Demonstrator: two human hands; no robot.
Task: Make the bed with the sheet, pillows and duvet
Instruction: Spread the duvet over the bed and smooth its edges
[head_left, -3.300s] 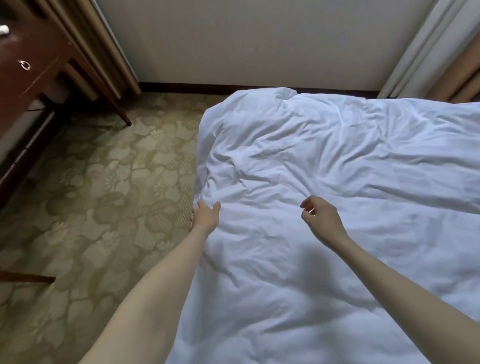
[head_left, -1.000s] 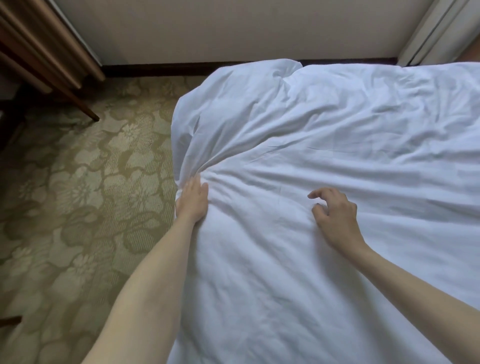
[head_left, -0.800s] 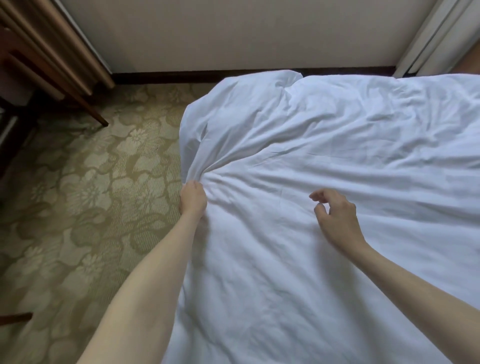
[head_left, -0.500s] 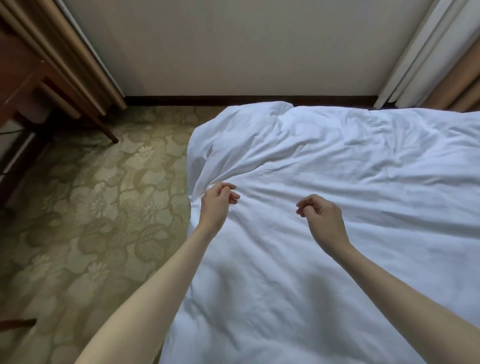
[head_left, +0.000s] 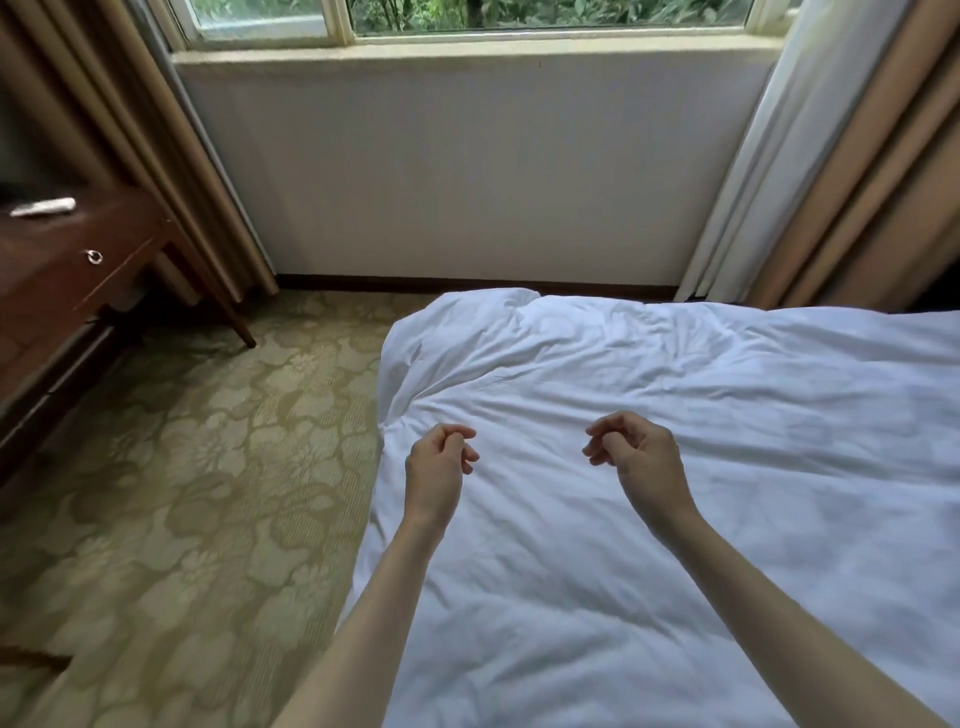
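- Left hand (head_left: 435, 475) hovers over the duvet (head_left: 675, 493) near its left edge, grip loosely curled, holding nothing; right hand (head_left: 641, 460) alongside, fingers also loosely curled and empty
- Duvet lies spread white and creased across the bed, its far-left corner bunched
- Left of the duvet, patterned carpet (head_left: 171, 493); beyond that, a wooden counter (head_left: 67, 265)
- Past the duvet's far edge, the window (head_left: 467, 21), curtains either side
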